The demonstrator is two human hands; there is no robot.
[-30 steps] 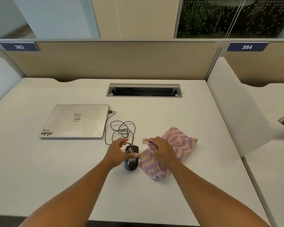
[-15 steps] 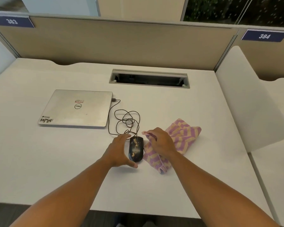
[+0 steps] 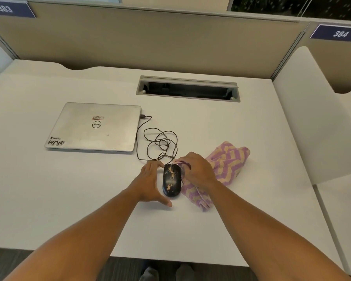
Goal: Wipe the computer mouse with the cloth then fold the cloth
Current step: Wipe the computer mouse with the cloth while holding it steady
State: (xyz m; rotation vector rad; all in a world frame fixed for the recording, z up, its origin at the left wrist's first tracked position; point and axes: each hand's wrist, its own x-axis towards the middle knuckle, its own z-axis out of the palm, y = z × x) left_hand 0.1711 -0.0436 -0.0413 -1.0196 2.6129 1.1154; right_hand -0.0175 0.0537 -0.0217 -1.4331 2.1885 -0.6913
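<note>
A black computer mouse (image 3: 171,182) with tan crumbs on its top lies flat on the white desk (image 3: 211,230). My left hand (image 3: 150,183) rests against the mouse's left side, fingers spread, thumb near its rear end. A purple and tan zigzag cloth (image 3: 226,165) lies bunched just right of the mouse. My right hand (image 3: 197,171) lies on the cloth and pinches a corner of it beside the mouse's front end.
A closed silver laptop (image 3: 93,127) sits at the back left, and the mouse's dark cable (image 3: 160,142) coils between it and the mouse. A cable slot (image 3: 187,89) opens in the desk further back. A white divider (image 3: 312,118) stands at the right.
My left hand has come down from above the mouse to its left side. The mouse's top is now uncovered. The camera has tilted downward.
</note>
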